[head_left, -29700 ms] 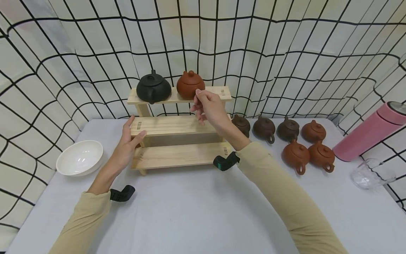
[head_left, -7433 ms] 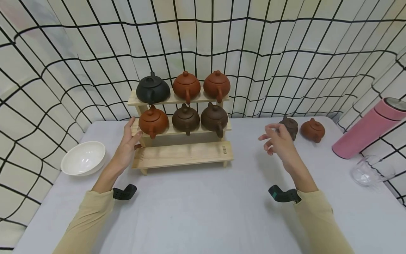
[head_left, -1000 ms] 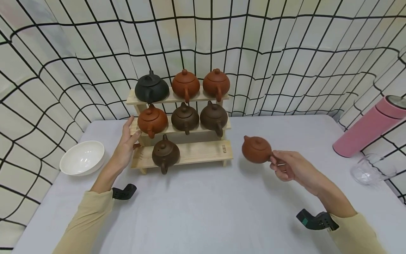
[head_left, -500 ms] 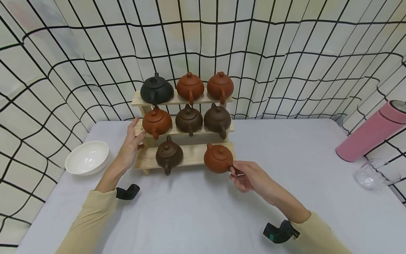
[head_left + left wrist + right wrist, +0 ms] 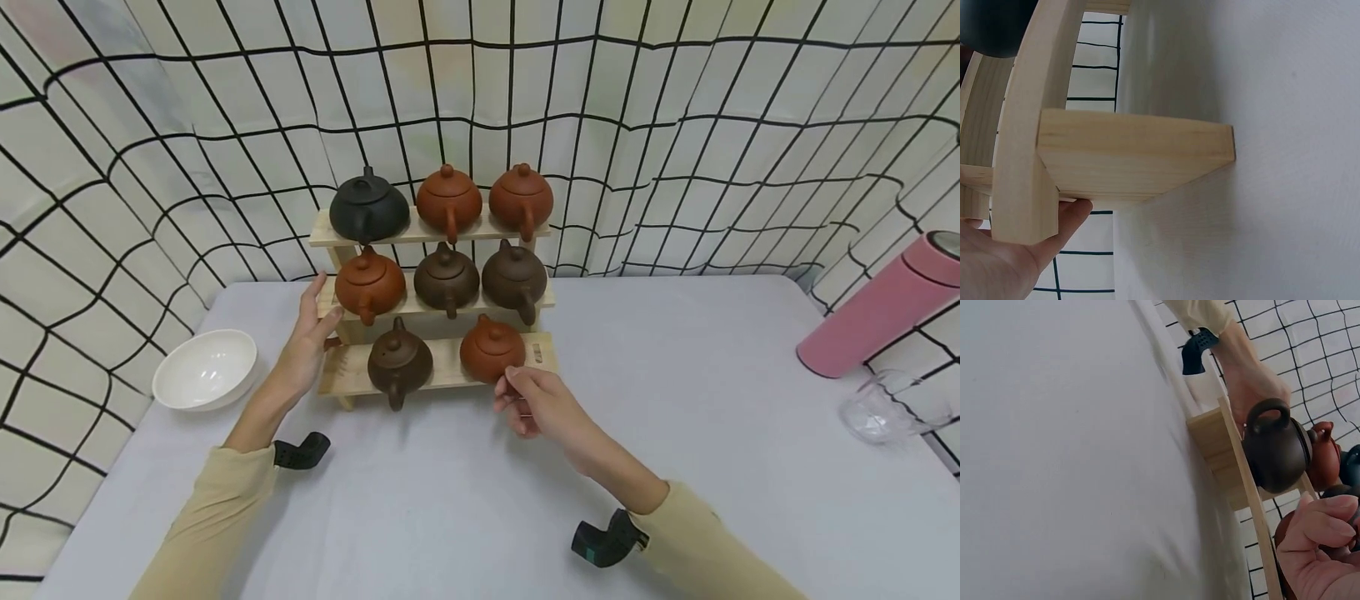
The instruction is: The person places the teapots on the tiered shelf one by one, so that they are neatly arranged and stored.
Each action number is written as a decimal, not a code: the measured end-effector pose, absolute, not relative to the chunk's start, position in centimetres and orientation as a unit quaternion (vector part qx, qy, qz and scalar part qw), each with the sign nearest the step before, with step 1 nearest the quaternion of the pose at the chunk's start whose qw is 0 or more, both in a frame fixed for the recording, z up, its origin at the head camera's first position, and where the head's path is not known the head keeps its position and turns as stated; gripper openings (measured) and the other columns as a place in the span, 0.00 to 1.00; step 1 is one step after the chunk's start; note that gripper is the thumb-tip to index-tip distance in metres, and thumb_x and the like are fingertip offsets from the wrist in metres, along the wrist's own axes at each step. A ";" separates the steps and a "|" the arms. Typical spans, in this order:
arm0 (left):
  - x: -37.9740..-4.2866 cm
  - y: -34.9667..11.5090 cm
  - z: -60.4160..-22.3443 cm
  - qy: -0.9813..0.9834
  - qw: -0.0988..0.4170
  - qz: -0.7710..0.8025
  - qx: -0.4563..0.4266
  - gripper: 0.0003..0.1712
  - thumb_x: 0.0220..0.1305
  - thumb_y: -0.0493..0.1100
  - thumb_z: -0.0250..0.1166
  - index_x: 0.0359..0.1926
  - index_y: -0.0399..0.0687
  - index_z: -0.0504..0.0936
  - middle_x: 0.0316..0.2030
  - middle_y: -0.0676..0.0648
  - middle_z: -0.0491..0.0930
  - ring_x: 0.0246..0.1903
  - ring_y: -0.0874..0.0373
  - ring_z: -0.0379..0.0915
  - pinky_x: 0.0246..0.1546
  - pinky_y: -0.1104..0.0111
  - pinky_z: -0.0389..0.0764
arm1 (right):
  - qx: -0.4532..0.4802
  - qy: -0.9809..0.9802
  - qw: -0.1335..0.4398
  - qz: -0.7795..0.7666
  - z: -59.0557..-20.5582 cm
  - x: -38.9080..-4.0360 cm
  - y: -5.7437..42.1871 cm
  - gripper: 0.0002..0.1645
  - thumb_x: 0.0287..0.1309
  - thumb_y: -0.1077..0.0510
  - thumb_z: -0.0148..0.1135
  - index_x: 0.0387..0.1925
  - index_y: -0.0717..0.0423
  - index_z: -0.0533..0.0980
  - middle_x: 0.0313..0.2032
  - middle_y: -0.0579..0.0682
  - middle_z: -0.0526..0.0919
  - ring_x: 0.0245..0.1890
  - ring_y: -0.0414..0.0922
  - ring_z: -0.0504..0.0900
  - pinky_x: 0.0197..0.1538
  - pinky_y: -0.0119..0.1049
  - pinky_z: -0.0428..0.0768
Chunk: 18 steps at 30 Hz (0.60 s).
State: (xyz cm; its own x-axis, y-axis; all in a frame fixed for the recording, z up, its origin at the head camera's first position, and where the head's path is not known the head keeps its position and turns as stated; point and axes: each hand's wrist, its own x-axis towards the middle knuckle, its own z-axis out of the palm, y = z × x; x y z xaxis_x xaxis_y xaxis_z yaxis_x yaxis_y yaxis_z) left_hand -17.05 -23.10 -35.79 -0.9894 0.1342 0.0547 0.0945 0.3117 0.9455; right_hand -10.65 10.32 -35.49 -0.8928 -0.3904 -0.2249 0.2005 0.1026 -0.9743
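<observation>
In the head view a three-step wooden rack (image 5: 538,353) carries several small clay teapots. My left hand (image 5: 302,350) grips the left end of its middle shelf; the left wrist view shows the thumb (image 5: 1075,215) against the wood. On the bottom shelf, my right hand (image 5: 542,404) pinches the handle side of a reddish-orange teapot (image 5: 491,348); the fingers hide the handle. Left of it sits a dark brown teapot (image 5: 400,362), handle facing front. In the right wrist view, curled fingers of the right hand (image 5: 1322,544) cover most of the held teapot.
A reddish teapot (image 5: 370,285) and two brown ones fill the middle shelf. Above stand a black teapot (image 5: 369,208) and two reddish ones. A white bowl (image 5: 205,369) lies left; a pink thermos (image 5: 877,308) and a clear glass cup (image 5: 888,408) stand right. Black netting (image 5: 675,125) surrounds the table.
My right hand has carried the reddish-orange teapot leftward from over the table to the bottom shelf, beside the brown one. The left hand stays on the rack. Earlier, the teapots stood at right.
</observation>
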 end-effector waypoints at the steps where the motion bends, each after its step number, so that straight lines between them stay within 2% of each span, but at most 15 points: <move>1: -17.0 -23.1 -35.8 0.808 0.017 0.585 0.070 0.41 0.84 0.47 0.37 0.83 0.51 0.23 0.82 0.39 0.24 0.79 0.33 0.34 0.70 0.31 0.52 | -0.071 0.712 0.220 -0.663 -35.6 -10.7 10.0 0.20 0.84 0.53 0.42 0.43 0.65 0.74 0.34 0.50 0.82 0.22 0.38 0.69 0.27 0.30 0.64; 9: -16.9 -23.0 -35.9 0.804 0.017 0.589 0.077 0.41 0.84 0.47 0.36 0.83 0.50 0.23 0.82 0.38 0.24 0.79 0.33 0.34 0.70 0.30 0.52 | -0.090 0.713 0.219 -0.660 -36.1 -10.4 9.0 0.20 0.83 0.52 0.45 0.49 0.67 0.74 0.39 0.54 0.86 0.23 0.39 0.71 0.28 0.30 0.68; 11: -16.9 -23.0 -35.9 0.805 0.018 0.588 0.079 0.41 0.84 0.48 0.36 0.83 0.50 0.23 0.82 0.38 0.23 0.79 0.32 0.33 0.70 0.30 0.52 | -0.097 0.717 0.232 -0.650 -36.0 -10.0 9.3 0.21 0.83 0.51 0.47 0.55 0.67 0.71 0.45 0.57 0.85 0.25 0.40 0.75 0.31 0.30 0.72; 14: -16.9 -23.0 -36.0 0.805 0.019 0.588 0.079 0.41 0.84 0.48 0.36 0.83 0.51 0.23 0.82 0.40 0.22 0.79 0.34 0.31 0.70 0.30 0.51 | -0.117 0.733 0.262 -0.616 -35.7 -9.3 10.5 0.28 0.82 0.48 0.48 0.69 0.63 0.62 0.55 0.61 0.80 0.33 0.43 0.82 0.39 0.34 0.77; 16: -17.0 -23.0 -36.0 0.806 0.019 0.587 0.079 0.40 0.84 0.48 0.36 0.83 0.52 0.23 0.82 0.40 0.21 0.80 0.34 0.30 0.70 0.29 0.51 | -0.140 0.746 0.279 -0.588 -35.1 -8.7 11.7 0.33 0.81 0.46 0.50 0.75 0.58 0.57 0.58 0.62 0.77 0.38 0.48 0.84 0.46 0.39 0.80; 18: -17.0 -23.0 -36.0 0.808 0.018 0.584 0.079 0.40 0.84 0.48 0.36 0.83 0.52 0.23 0.82 0.40 0.21 0.80 0.34 0.30 0.70 0.30 0.51 | -0.163 0.760 0.292 -0.557 -34.4 -8.2 13.1 0.33 0.81 0.46 0.51 0.77 0.53 0.57 0.58 0.62 0.76 0.42 0.53 0.85 0.49 0.43 0.81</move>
